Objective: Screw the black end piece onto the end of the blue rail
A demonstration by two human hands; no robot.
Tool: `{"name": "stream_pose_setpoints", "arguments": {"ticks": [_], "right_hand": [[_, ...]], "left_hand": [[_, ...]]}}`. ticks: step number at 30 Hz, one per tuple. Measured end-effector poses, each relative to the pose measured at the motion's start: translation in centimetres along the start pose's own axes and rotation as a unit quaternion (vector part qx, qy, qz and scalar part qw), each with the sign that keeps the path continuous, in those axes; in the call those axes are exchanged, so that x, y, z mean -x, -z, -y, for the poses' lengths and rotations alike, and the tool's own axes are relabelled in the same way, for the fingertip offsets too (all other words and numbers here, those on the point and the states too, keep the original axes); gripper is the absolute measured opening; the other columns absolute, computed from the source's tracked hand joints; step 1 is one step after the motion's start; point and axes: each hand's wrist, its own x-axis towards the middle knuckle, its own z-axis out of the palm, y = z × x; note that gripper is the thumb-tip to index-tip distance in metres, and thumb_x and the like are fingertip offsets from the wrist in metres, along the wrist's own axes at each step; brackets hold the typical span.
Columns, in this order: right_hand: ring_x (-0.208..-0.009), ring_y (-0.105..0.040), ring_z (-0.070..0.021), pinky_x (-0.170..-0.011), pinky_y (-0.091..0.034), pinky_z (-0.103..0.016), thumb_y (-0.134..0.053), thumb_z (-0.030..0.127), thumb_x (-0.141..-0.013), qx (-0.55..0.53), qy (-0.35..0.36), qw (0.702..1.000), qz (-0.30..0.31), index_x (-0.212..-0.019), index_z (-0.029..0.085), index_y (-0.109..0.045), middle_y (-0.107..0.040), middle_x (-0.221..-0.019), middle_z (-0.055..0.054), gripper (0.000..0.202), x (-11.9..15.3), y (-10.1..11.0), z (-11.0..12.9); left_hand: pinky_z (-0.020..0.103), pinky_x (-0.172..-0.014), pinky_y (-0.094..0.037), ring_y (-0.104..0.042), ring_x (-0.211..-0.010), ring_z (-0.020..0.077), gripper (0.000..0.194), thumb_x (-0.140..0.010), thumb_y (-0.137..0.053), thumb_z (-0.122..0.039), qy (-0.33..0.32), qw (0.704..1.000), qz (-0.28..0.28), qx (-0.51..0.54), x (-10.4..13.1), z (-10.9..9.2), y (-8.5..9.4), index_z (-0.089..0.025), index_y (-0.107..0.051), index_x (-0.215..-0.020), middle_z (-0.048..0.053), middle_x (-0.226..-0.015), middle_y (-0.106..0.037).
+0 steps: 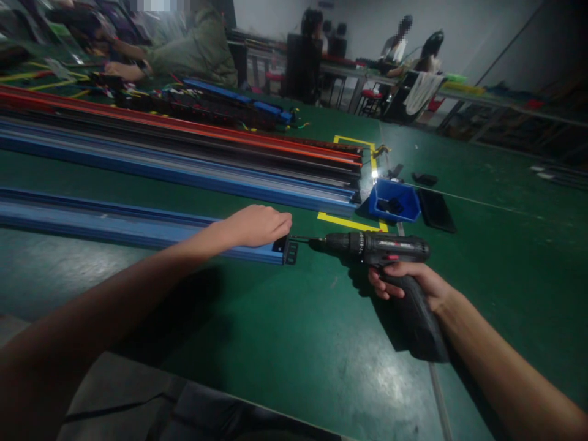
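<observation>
My right hand [416, 277] is wrapped round the grip of a black cordless drill [390, 247], held level. The drill's long bit points left and reaches the end of a long blue metal profile [138, 228]. A black end piece [290, 252] with slots sits on that end of the profile. My left hand [260, 225] is closed over the profile right beside the end piece, its fingers curled at the far side and partly hidden. Whether the bit's tip touches a screw is too small to tell.
More long blue profiles [206, 174] and orange-edged ones [229, 128] lie behind on the green table [331, 349]. A blue bin [407, 215] holds black parts, with a dark flat tray [436, 210] beside it. Across the table, a co-worker's sleeve [197, 52] shows.
</observation>
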Motion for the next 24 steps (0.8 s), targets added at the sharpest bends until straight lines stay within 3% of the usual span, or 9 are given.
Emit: {"name": "stream_pose_setpoints", "arguments": {"ticks": [7,18,24], "right_hand": [[-0.051,-0.049,-0.0069,-0.070,-0.056,-0.027,-0.074,0.024,-0.087,0.018,-0.002,1.000,0.001,-0.092,0.006,-0.078,-0.069,-0.077,-0.007,0.018,-0.01,0.09,0.19],[-0.057,-0.056,-0.0104,-0.071,-0.057,-0.027,-0.073,0.025,-0.087,0.025,-0.009,1.000,-0.007,-0.094,0.005,-0.078,-0.067,-0.075,-0.008,0.021,0.09,-0.05,0.26],[-0.053,-0.052,-0.0085,-0.068,-0.057,-0.026,-0.074,0.024,-0.088,0.019,-0.022,1.000,-0.008,-0.095,0.007,-0.079,-0.068,-0.074,-0.006,0.019,0.16,0.26,0.31]], "left_hand": [[0.035,-0.066,-0.046,-0.071,-0.074,0.0265,0.045,-0.107,-0.027,-0.040,0.007,1.000,0.011,-0.004,0.01,-0.06,0.24,-0.020,-0.067,-0.105,0.010,-0.089,-0.077],[0.035,-0.070,-0.048,-0.073,-0.081,0.0274,0.047,-0.108,-0.024,-0.040,0.011,1.000,0.019,-0.022,0.02,-0.26,0.45,-0.020,-0.067,-0.108,0.011,-0.095,-0.078],[0.035,-0.064,-0.045,-0.074,-0.079,0.0285,0.047,-0.108,-0.024,-0.041,0.007,0.999,0.017,-0.028,0.02,-0.16,0.35,-0.020,-0.066,-0.107,0.011,-0.093,-0.078]]}}
